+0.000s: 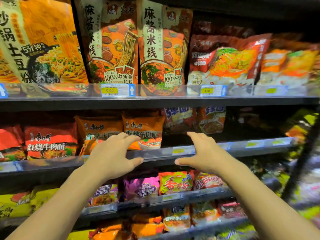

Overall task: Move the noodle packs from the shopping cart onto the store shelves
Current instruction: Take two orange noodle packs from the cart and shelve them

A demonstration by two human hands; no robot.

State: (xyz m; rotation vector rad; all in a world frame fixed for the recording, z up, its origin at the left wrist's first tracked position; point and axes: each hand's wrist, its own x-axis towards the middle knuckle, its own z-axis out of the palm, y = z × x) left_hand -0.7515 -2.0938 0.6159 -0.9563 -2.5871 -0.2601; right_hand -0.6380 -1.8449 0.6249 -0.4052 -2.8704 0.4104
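An orange noodle pack (144, 131) stands upright on the middle shelf (155, 154), beside a second orange pack (98, 129) to its left. My left hand (114, 156) hovers in front of the shelf's edge with fingers spread, its fingertips just before the orange pack's lower left. My right hand (206, 153) is held open a little to the right, in front of a dark gap on the shelf. Neither hand holds anything. The shopping cart is out of view.
Tall rice-noodle bags (161, 47) fill the upper shelf (155, 101) behind price tags. Red packs (51, 140) sit left on the middle shelf. Purple (141, 188), green and red packs line the lower shelves. The right side is blurred.
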